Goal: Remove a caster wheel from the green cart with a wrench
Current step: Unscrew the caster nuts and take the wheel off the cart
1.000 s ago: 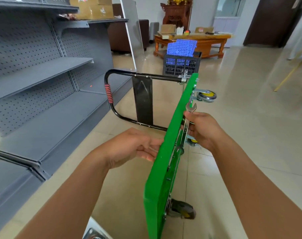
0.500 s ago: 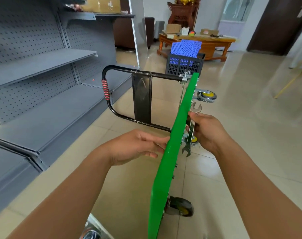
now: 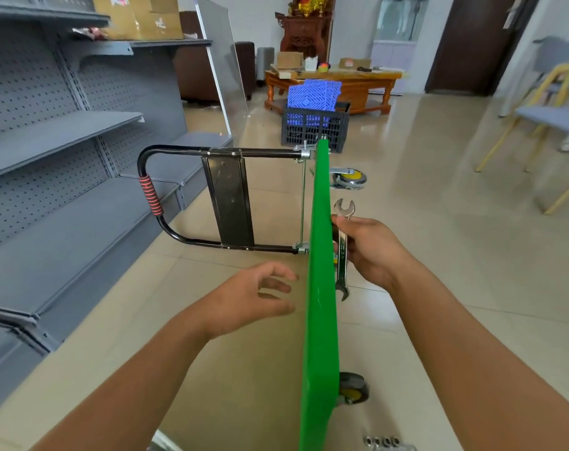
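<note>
Wheels (image 3: 348, 179) still on upended green cart (image 3: 320, 288); wrench (image 3: 342, 245) gripped in right hand (image 3: 367, 252), off any bolt; left hand (image 3: 250, 297) open, apart.

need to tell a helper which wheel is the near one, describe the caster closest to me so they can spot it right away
Find the green cart standing on its edge in the middle of the floor, handle toward the grey shelves. On its right side, down near the bottom of the view, sits the near caster. It has a dark grey tyre with a yellow hub, unlike the shiny chrome far caster by the handle.
</note>
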`<state>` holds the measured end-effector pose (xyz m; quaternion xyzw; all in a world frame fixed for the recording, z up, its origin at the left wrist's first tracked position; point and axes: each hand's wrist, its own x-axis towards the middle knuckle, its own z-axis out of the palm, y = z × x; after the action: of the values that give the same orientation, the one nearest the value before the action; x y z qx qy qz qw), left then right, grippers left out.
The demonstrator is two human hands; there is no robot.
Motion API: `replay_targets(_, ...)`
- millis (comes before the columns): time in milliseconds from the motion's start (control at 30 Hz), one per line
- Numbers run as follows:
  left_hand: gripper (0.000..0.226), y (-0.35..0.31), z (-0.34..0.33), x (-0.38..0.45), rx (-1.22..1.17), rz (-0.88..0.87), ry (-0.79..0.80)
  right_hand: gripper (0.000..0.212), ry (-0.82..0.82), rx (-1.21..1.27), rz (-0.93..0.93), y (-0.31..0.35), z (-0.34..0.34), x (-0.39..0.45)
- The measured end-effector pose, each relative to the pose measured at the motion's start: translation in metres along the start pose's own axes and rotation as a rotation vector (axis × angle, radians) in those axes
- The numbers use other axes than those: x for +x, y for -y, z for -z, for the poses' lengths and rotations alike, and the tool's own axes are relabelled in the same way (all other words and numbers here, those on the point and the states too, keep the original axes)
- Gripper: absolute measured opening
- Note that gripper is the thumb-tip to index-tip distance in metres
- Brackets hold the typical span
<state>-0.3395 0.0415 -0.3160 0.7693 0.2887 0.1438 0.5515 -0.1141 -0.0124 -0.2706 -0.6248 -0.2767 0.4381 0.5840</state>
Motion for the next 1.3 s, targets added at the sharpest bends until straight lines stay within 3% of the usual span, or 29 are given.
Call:
replay_targets(267,0.043,0.007,-0.025,0.003,-0.045,-0.089,-0.034,0.024,0.015,-0.025,0.012,-0.001,0.004,0.001)
replay_targets(633,0.036,0.034,-0.028,0.007,-0.221,0.018,-0.024,0.025,0.049,-0.084,0.040,-0.002,0.005,-0.004)
replay_targets(933,0.049,0.048,-0.047,0.010,-0.145,0.091,0.029,0.024,0.028,-0.076,0.049,-0.003,0.003,-0.005)
replay_targets(1100,0.081,0.050,-0.044,0.009,-0.117,0.116,0.030,0.025,0.022,-0.098,0.061,-0.004,0.002,-0.008)
replay_targets(1167,0.073,0.049,-0.040,0.007,-0.037,0.089,0.022,0.027,0.015,-0.144,0.076,-0.004,0.001,-0.008)
replay_targets(1300,0.034,0.035,-0.025,0.007,0.048,0.013,-0.009,0.033,-0.060,-0.411,0.172,0.005,0.002,-0.007)
